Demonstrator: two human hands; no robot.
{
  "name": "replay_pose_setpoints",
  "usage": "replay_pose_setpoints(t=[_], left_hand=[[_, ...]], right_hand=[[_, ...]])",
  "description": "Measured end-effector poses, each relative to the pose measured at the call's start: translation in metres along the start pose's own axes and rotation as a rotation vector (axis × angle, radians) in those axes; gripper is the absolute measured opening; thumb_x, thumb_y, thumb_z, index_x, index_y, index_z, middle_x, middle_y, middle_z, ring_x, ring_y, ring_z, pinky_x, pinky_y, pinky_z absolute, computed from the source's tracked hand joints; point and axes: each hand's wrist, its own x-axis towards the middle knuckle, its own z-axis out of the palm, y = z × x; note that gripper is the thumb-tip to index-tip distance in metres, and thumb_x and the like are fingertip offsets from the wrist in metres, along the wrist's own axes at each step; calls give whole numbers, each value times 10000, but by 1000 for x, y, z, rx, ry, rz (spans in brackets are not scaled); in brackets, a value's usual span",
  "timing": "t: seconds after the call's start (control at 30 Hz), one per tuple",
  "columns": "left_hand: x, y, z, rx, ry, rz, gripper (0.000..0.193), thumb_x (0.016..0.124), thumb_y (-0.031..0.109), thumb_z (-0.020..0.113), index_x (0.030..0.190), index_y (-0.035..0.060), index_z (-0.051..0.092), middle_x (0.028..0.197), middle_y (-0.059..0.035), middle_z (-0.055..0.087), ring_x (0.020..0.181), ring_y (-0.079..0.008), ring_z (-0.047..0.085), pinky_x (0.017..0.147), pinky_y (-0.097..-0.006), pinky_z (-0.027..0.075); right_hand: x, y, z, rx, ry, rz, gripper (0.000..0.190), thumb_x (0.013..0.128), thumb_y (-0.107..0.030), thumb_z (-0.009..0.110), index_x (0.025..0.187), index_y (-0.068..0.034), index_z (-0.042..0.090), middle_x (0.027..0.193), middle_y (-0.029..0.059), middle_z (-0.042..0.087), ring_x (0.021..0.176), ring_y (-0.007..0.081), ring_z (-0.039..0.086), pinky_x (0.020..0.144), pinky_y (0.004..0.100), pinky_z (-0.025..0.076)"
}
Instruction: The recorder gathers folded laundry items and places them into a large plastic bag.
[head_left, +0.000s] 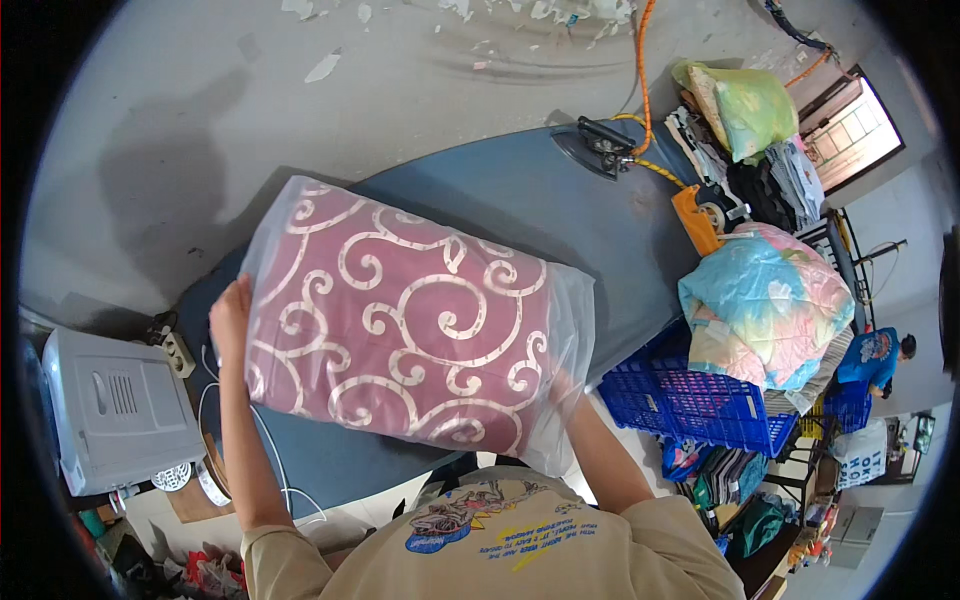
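Note:
A folded mauve textile (457, 315) with cream scrolls fills a clear plastic bag (570, 307), forming a thick bundle over the ironing table. My left hand (231, 315) grips the bundle's left end, its fingers partly hidden behind the edge. At the right end, my right hand (561, 386) holds the bundle and shows only dimly through the loose plastic. Whether that hand is inside the bag or behind it, I cannot tell. Beneath the bundle lies the blue-grey padded surface of the ironing table (525, 187).
A clothes iron (600, 146) with a yellow cord rests near the wall. Right of it are an orange tape dispenser (697, 217), a pastel quilt (765, 307) and a blue plastic crate (682, 397). A grey appliance (120, 409) stands left. Another person (870, 360) is far right.

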Motion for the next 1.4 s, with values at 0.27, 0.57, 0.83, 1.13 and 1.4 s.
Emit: replay_pose_setpoints(t=[0.27, 0.57, 0.83, 1.13, 1.4], left_hand=[[-43, -25, 57, 200, -195, -86, 270, 919, 264, 456, 898, 48, 616, 868, -193, 645, 755, -365, 634, 619, -453, 503], [62, -232, -112, 623, 136, -157, 395, 973, 355, 366, 1166, 101, 598, 1085, -130, 639, 980, -312, 610, 826, -419, 475], [160, -374, -285, 822, 110, -679, 536, 928, 534, 324, 1151, 123, 586, 1129, -150, 615, 1032, -383, 573, 801, -509, 477], [130, -98, -122, 772, 108, -47, 759, 866, 613, 448, 1423, 117, 306, 1471, -162, 273, 1365, -347, 231, 1067, -525, 257], [-61, 357, 12, -253, -508, 306, 722, 869, 582, 443, 1433, 160, 280, 1488, -164, 234, 1389, -387, 133, 1020, -688, 60]], right_hand=[[15, -13, 22, -58, -82, 15, 528, 979, -411, 351, 1340, -28, 380, 1278, 145, 487, 1150, 257, 480, 957, 398, 416], [22, -73, -66, -148, -158, 30, 523, 986, -398, 329, 1345, -21, 366, 1294, 152, 473, 1170, 259, 461, 975, 391, 395], [2, -50, -77, -169, -106, -30, 519, 992, -387, 310, 1350, -14, 354, 1308, 159, 460, 1189, 261, 444, 991, 385, 377], [23, -83, -83, -168, 59, -73, 514, 1000, -375, 289, 1355, -6, 340, 1324, 166, 446, 1210, 264, 425, 1009, 378, 357], [-73, -143, -119, -756, 74, 20, 582, 853, -206, 564, 1342, -8, 318, 1013, 192, 640, 586, 237, 654, 448, 330, 546]])
